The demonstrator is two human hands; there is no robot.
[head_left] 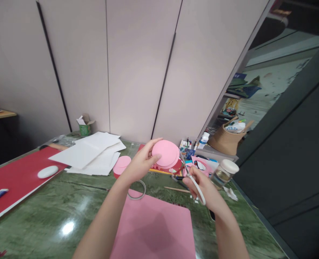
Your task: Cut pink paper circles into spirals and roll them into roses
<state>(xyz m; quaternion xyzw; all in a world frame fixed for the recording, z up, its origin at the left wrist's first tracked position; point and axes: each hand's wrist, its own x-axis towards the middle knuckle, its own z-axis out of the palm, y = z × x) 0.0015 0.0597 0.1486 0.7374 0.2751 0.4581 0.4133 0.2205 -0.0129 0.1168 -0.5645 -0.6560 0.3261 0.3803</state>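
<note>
My left hand grips pink paper circles by their left side, thumb in front and fingers behind. The circles overlap, one edge showing past the other at the lower right. In my right hand is a pair of scissors with a white handle, its blades pointing up and left beside the circles' right edge. Whether the blades touch the paper I cannot tell. Below both hands lies a large pink sheet. A round pink piece rests just left of my left wrist.
White sheets are piled at the left, near a red board bearing a white mouse. A clear ring overlaps the pink sheet. At the right stand a white-lidded jar and a woven basket. Cabinet doors rise behind.
</note>
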